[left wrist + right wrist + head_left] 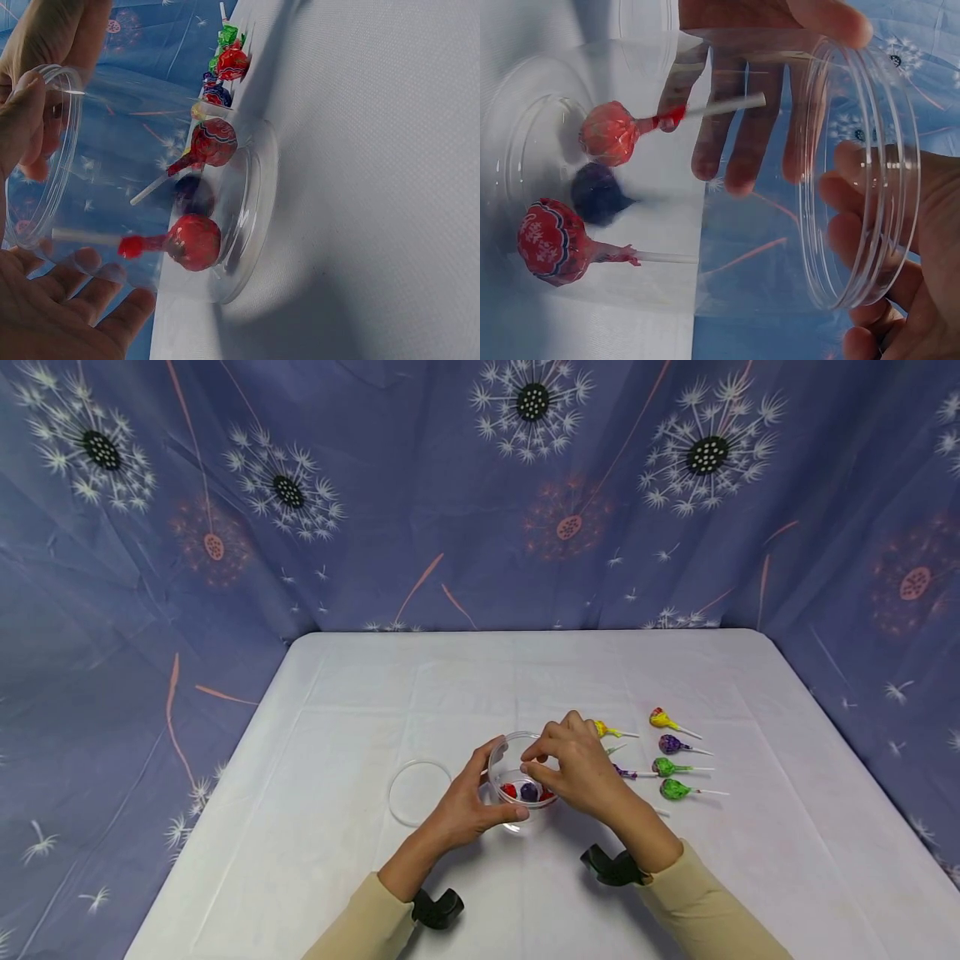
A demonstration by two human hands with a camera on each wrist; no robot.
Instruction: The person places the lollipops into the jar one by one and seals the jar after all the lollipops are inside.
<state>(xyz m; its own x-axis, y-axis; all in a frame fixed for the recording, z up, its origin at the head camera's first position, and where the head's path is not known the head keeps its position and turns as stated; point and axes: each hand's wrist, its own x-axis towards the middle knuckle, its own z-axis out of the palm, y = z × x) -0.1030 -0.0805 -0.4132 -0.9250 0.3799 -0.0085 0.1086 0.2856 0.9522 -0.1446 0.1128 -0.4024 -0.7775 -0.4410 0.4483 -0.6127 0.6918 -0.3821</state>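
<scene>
My left hand holds a clear plastic jar, tilted over the table, with its fingers spread along one side and the thumb across the other. Inside lie two red-wrapped lollipops and a dark blue lollipop, which is blurred; their heads sit near the jar's base and their sticks point towards the mouth. At that mouth is my right hand, its thumb and fingertips reaching into the opening with a small gap between them. No lollipop head shows in the right hand's fingers.
A clear round lid lies on the white table left of the jar. Several lollipops, among them a yellow one, a purple one and a green one, lie on the right. A patterned blue cloth hangs behind.
</scene>
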